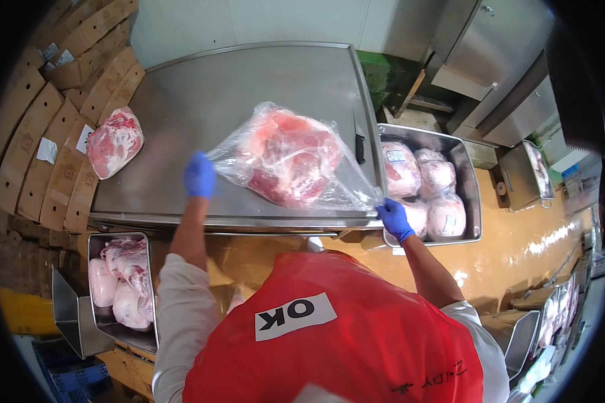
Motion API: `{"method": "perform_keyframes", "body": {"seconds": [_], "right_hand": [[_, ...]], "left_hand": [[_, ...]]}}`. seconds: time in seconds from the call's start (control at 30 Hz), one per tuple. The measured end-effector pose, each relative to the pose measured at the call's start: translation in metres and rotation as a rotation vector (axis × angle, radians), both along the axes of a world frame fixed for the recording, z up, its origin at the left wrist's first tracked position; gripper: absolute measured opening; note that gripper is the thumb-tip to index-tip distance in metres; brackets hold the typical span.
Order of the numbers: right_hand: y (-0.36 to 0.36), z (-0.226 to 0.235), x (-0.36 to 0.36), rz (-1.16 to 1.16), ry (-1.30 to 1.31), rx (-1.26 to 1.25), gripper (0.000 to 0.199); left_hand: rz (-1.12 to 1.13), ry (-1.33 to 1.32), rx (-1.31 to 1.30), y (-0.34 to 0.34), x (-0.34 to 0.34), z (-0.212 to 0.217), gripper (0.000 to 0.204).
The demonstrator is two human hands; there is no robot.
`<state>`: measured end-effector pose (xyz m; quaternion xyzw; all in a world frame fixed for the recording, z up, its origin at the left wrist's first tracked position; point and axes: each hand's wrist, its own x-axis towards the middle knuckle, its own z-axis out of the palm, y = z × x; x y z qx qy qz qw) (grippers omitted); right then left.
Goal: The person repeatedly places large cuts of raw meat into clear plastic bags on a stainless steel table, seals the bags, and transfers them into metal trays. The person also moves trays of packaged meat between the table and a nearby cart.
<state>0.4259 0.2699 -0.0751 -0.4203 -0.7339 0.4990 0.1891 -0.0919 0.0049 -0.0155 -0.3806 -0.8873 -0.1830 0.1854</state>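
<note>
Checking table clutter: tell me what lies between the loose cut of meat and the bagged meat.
Bare steel table in the head view; only the left hand, at the bag's edge, separates loose meat from bagged meat.

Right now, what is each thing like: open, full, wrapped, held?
Clear plastic bag with red meat: on steel table, gripped at both ends.
Bare meat chunk: unwrapped.
Right metal tray: full of wrapped meat.
Left metal tray: holds bagged meat.
Left hand, right hand: blue-gloved, gripping.

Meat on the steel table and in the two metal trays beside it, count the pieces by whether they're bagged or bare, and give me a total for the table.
Steel table:
Bagged red meat cut in clear plastic bag, gripped by both blue-gloved hands: 1
Bare pink meat cut: 1
Black-handled knife: 1
Total on table: 3

Trays: right metal tray and left metal tray hold overlapping pieces; exact count unclear.
</note>
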Motion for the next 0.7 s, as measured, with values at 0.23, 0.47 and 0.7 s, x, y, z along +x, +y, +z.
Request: {"method": "perform_keyframes", "body": {"seconds": [0.23, 0.47, 0.7], "right_hand": [[0.062, -0.031, 0.014, 0.078, -0.195, 0.173, 0.024], [0.108, 0.025, -0.052, 0.538, -0.419, 0.136, 0.061], [0.146, 0.058, -0.243, 0.270, 0.095, -0.094, 0.071]], "left_hand": [[0.389, 0.069, -0.070, -0.150, -0.122, 0.000, 0.017], [0.246, -0.335, 0.157, -0.173, -0.126, -0.102, 0.026], [0.073, -1.080, 0.480, 0.014, -0.026, -0.043, 0.048]]}}
